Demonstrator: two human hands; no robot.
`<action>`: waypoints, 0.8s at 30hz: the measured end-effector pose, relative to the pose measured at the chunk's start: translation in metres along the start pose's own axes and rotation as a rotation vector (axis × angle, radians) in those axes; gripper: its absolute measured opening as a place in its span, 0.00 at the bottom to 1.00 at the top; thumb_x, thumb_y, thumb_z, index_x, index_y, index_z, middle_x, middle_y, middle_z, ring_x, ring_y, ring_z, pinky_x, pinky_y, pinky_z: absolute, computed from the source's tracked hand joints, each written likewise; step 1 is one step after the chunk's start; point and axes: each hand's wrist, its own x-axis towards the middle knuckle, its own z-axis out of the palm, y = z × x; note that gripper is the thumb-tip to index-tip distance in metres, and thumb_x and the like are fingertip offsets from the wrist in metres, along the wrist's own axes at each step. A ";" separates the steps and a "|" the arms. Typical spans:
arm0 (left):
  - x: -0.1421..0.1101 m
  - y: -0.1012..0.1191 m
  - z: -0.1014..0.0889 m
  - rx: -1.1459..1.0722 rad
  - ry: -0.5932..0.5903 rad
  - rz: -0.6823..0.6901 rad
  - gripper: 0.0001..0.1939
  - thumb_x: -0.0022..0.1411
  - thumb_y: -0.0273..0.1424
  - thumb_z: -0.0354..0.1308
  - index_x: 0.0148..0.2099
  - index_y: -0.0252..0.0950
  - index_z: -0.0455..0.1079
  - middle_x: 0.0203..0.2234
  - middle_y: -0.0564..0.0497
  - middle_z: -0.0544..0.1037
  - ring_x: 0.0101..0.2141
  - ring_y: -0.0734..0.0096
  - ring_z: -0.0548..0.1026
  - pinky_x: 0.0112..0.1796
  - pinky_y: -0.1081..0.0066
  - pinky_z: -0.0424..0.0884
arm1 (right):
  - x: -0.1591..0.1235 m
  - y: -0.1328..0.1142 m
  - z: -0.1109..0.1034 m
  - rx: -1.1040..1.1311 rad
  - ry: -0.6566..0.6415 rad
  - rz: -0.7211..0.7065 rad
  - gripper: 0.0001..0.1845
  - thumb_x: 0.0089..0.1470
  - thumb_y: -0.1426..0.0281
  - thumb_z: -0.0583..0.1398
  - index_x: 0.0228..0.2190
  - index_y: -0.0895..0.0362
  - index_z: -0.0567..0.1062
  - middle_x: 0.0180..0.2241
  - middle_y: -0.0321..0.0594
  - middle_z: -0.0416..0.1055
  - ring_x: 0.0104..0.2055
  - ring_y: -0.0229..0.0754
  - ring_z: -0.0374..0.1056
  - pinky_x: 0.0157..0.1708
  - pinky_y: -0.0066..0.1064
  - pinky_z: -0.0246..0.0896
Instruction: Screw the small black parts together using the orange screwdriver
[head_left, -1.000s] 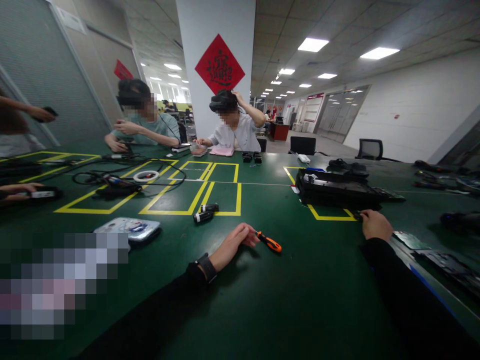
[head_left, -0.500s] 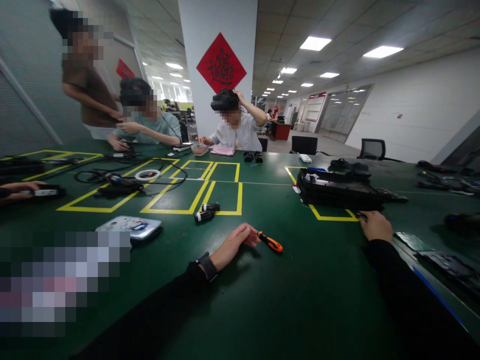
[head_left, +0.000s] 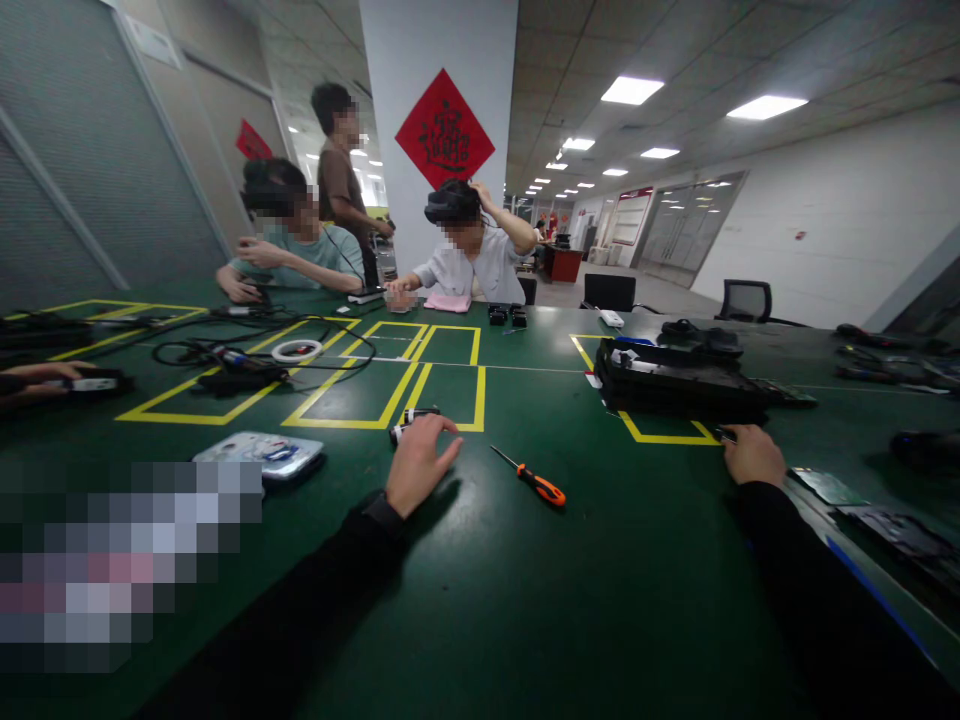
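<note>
My left hand (head_left: 421,462) is above the table with thumb and fingers apart, reaching over two small black cylinders with white bands (head_left: 420,414). Its fingertips partly cover the nearer cylinder, and whether they touch it I cannot tell. An orange-and-black screwdriver (head_left: 541,486) lies to the right of this hand, its shaft pointing up and left. Far to the right, my right hand (head_left: 754,456) is closed by the corner of a yellow tape mark. A small dark object (head_left: 726,435) pokes out at its fingertips; its kind is unclear.
Behind my right hand lies a stack of black casings (head_left: 667,375). Circuit boards (head_left: 829,486) sit to its right. A pale case (head_left: 262,452), cables and a white ring (head_left: 297,351) occupy the left side. Two people sit opposite; another person's hand (head_left: 52,375) is at far left.
My left hand has left the screwdriver's side and moved left and away from me to the black cylinders, its fingers spreading. My right hand stays put. A standing person walked rightward behind the table.
</note>
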 end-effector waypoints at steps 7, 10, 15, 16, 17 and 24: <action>0.006 -0.054 -0.020 0.505 0.033 -0.086 0.16 0.53 0.39 0.55 0.40 0.35 0.65 0.36 0.44 0.68 0.39 0.57 0.65 0.39 0.63 0.61 | 0.000 0.001 0.001 -0.004 0.012 0.005 0.19 0.51 0.71 0.53 0.46 0.59 0.67 0.43 0.51 0.63 0.45 0.51 0.57 0.37 0.36 0.52; 0.005 -0.061 -0.019 0.527 0.009 -0.077 0.16 0.53 0.39 0.54 0.41 0.35 0.65 0.36 0.44 0.68 0.39 0.57 0.65 0.38 0.63 0.61 | 0.002 0.005 0.005 0.010 0.016 -0.012 0.17 0.51 0.71 0.53 0.44 0.58 0.68 0.41 0.50 0.63 0.44 0.51 0.57 0.37 0.37 0.52; 0.007 -0.068 -0.016 0.473 -0.014 -0.065 0.15 0.54 0.38 0.54 0.41 0.35 0.66 0.36 0.45 0.69 0.39 0.59 0.66 0.39 0.64 0.61 | 0.004 0.011 0.014 0.024 0.056 -0.011 0.19 0.51 0.68 0.54 0.45 0.59 0.67 0.43 0.51 0.62 0.43 0.51 0.57 0.36 0.37 0.53; 0.007 -0.070 -0.015 0.453 -0.019 -0.062 0.15 0.53 0.38 0.55 0.41 0.35 0.66 0.36 0.45 0.69 0.39 0.60 0.66 0.40 0.64 0.61 | 0.004 0.012 0.015 0.020 0.064 -0.005 0.20 0.51 0.67 0.54 0.46 0.59 0.66 0.43 0.51 0.62 0.43 0.52 0.57 0.36 0.37 0.53; 0.008 -0.073 -0.014 0.432 -0.026 -0.060 0.15 0.53 0.38 0.55 0.41 0.35 0.67 0.35 0.46 0.69 0.39 0.60 0.66 0.40 0.64 0.61 | 0.004 0.012 0.016 0.016 0.068 -0.002 0.20 0.51 0.66 0.55 0.46 0.59 0.66 0.43 0.52 0.62 0.43 0.52 0.57 0.35 0.37 0.53; 0.008 -0.080 -0.008 0.337 -0.039 -0.112 0.17 0.52 0.43 0.55 0.38 0.34 0.68 0.32 0.47 0.70 0.37 0.63 0.68 0.40 0.64 0.63 | 0.007 0.014 0.016 0.003 0.038 0.016 0.22 0.49 0.64 0.57 0.46 0.59 0.67 0.42 0.54 0.63 0.42 0.54 0.58 0.33 0.37 0.53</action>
